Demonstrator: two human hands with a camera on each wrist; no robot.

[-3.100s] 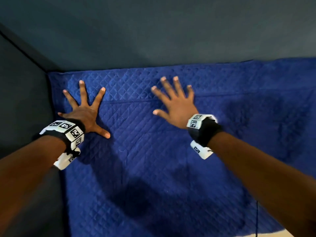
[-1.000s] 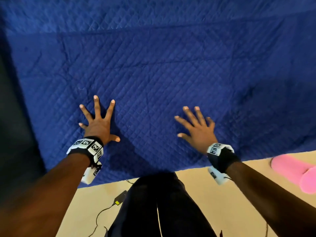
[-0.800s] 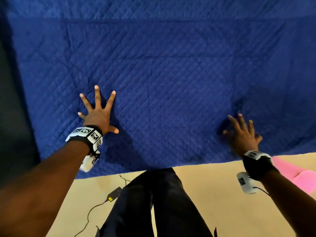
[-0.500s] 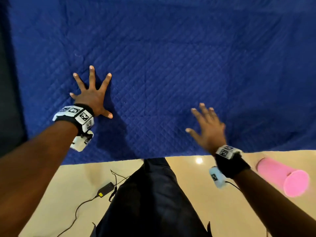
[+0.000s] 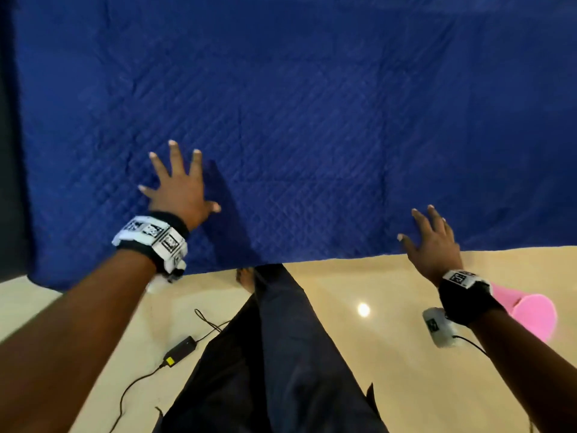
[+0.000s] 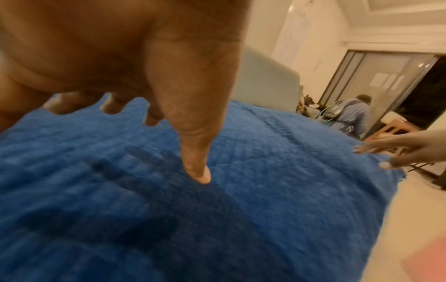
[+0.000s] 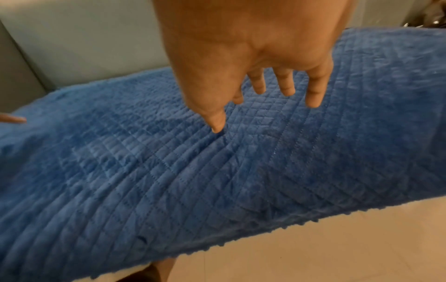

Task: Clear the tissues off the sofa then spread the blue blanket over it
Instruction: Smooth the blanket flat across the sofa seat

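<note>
One quilted blue blanket lies spread across the grey sofa, its front hem hanging to the cream floor. The left hand presses it with fingers splayed straight, apparently to flatten the cloth; the right hand, fingers straight and slightly apart, sits near the hem and holds nothing, whether touching or just above cannot be told. No tissues show. Also present: one pink cylinder and one black power adapter.
</note>
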